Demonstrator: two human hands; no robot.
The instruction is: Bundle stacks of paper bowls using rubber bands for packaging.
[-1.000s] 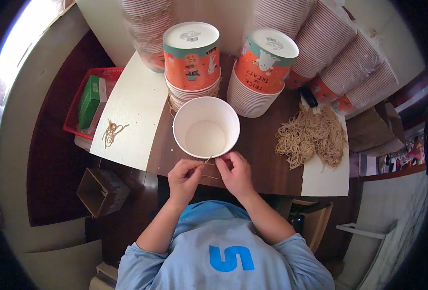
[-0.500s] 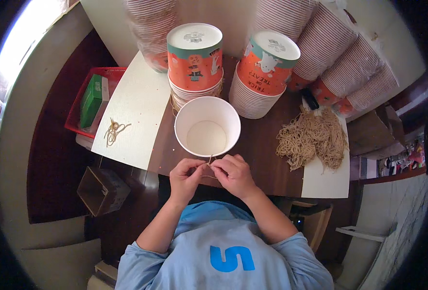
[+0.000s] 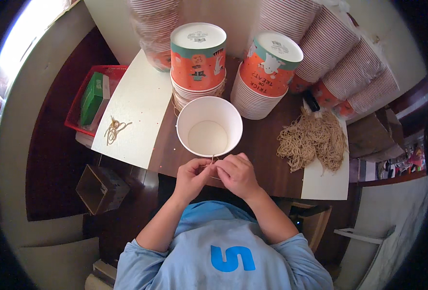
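Observation:
A white-lined paper bucket (image 3: 209, 126) stands with its mouth up on the brown part of the table, right in front of me. At its near rim a thin tan cord (image 3: 213, 158) runs between my fingers. My left hand (image 3: 192, 177) pinches the cord from one side, and my right hand (image 3: 237, 176) pinches it from the other, fingertips almost touching. Part of the cord is hidden behind the fingers. Behind the bucket stand two upside-down stacks of orange and green printed buckets, a left stack (image 3: 198, 63) with tan cord around its lower part and a right stack (image 3: 264, 77).
A heap of tan cords (image 3: 313, 140) lies on the right of the table, with a few loose cords (image 3: 116, 129) at the left. Plastic-wrapped bucket stacks (image 3: 330, 48) line the back. A red basket (image 3: 78, 104) holds a green box (image 3: 94, 99). An open cardboard box (image 3: 101, 189) sits lower left.
Both hands stay pinched on the cord at the bucket's rim, with a small shift of the fingers. The whole view has moved slightly.

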